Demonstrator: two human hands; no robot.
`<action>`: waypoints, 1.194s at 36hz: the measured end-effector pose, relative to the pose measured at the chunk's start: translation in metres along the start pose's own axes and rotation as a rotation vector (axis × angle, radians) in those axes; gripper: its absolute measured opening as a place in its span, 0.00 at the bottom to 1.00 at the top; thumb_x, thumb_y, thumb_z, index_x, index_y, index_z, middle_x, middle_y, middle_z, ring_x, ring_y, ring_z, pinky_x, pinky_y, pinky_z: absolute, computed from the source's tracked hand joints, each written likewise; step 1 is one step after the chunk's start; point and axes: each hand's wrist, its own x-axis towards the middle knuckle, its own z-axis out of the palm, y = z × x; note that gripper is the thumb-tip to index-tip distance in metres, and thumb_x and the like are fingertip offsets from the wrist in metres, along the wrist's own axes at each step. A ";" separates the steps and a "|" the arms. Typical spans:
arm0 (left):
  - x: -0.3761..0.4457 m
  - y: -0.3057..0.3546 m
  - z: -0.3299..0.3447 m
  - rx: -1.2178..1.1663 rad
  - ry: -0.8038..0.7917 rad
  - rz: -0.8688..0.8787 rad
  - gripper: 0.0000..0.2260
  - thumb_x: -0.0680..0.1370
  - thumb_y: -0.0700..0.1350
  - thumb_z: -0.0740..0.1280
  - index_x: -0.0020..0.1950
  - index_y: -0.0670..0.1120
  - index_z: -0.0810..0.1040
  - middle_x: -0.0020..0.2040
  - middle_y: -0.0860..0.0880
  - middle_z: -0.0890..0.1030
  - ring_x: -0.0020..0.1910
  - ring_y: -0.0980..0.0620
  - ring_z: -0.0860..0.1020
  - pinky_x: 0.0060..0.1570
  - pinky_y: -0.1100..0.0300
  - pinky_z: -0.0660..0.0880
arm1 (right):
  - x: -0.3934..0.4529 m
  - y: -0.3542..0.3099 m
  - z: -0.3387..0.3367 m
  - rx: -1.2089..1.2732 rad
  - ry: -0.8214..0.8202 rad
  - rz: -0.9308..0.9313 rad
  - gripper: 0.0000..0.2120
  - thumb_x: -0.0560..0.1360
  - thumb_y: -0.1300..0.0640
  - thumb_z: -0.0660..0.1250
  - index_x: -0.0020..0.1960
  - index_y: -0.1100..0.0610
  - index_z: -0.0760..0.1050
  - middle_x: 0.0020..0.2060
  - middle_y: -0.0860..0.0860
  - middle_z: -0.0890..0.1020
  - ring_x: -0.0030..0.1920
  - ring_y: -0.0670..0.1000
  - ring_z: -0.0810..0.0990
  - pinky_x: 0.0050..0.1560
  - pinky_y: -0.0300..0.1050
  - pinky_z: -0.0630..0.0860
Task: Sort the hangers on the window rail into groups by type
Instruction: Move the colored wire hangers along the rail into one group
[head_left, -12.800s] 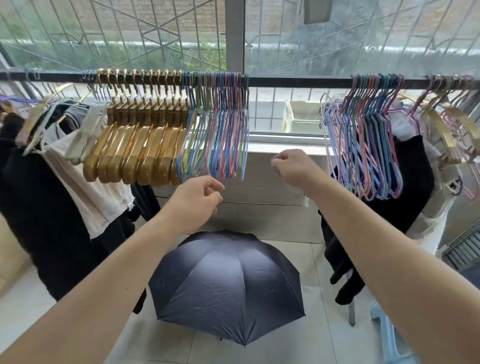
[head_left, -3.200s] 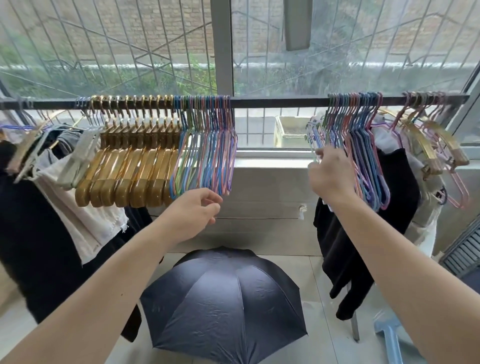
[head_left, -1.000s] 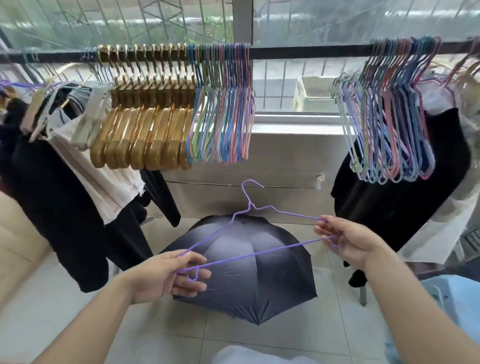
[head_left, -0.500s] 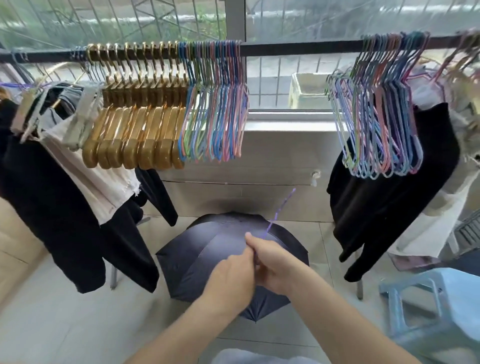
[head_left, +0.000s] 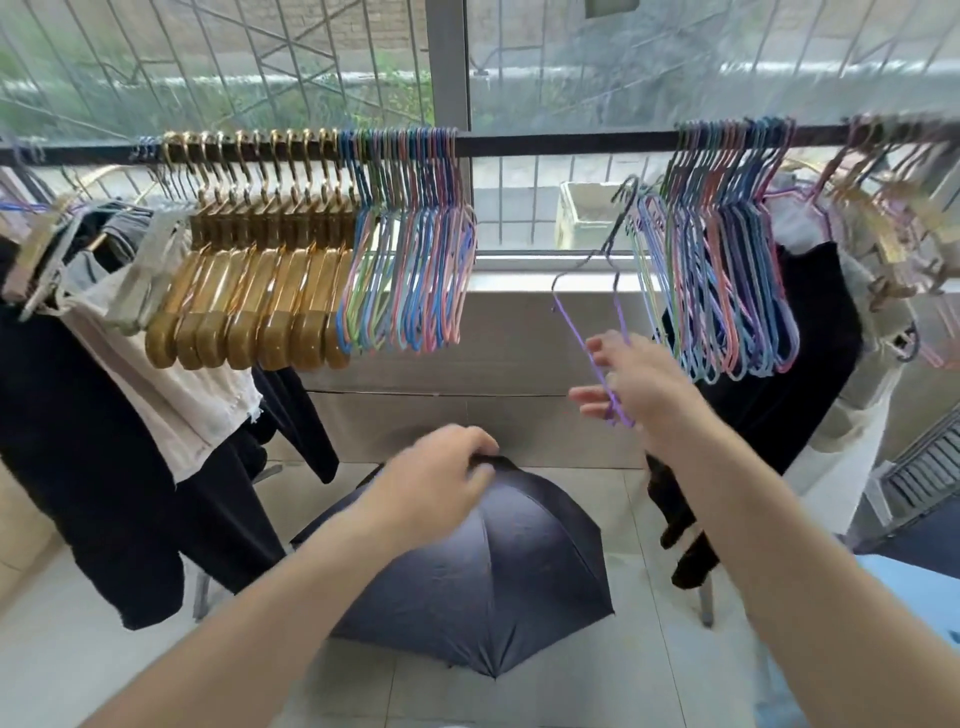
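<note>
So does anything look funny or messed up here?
Yes. The purple wire hanger in the right hand looks bent narrow, its sides folded close together, unlike the wide hangers on the rail. Also, an open dark umbrella sits on the floor under the rail, an odd spot among laundry.

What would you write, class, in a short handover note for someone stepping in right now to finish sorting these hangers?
Right hand: grip on a purple wire hanger, off the rail, its hook near the right bunch.
Left hand: holds nothing, fingers loosely curled over the umbrella.
Done: gold hangers grouped at left, with a bunch of coloured wire hangers beside them.
Left: hang the purple one, then merge the right bunch of wire hangers with the left; sort the mixed hangers at the far right.
</note>
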 end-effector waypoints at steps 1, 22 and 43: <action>0.003 0.000 -0.011 -0.006 0.044 -0.011 0.14 0.83 0.49 0.63 0.68 0.53 0.77 0.64 0.54 0.79 0.63 0.52 0.77 0.65 0.52 0.73 | 0.003 -0.014 -0.008 -0.010 0.008 -0.037 0.13 0.87 0.52 0.56 0.61 0.58 0.74 0.59 0.55 0.76 0.40 0.56 0.86 0.46 0.55 0.83; 0.008 0.005 -0.051 -0.152 0.197 -0.057 0.08 0.84 0.48 0.63 0.60 0.55 0.80 0.54 0.60 0.81 0.52 0.64 0.77 0.55 0.60 0.75 | 0.079 -0.083 -0.054 -0.533 0.292 0.007 0.13 0.82 0.69 0.49 0.59 0.70 0.71 0.38 0.68 0.80 0.33 0.62 0.86 0.36 0.58 0.84; 0.008 -0.012 -0.075 -0.144 0.210 -0.137 0.06 0.84 0.47 0.64 0.53 0.53 0.81 0.47 0.56 0.81 0.49 0.56 0.79 0.44 0.61 0.74 | 0.062 -0.082 0.010 -0.791 0.085 -0.433 0.12 0.79 0.60 0.62 0.52 0.62 0.84 0.48 0.58 0.86 0.49 0.57 0.82 0.50 0.50 0.80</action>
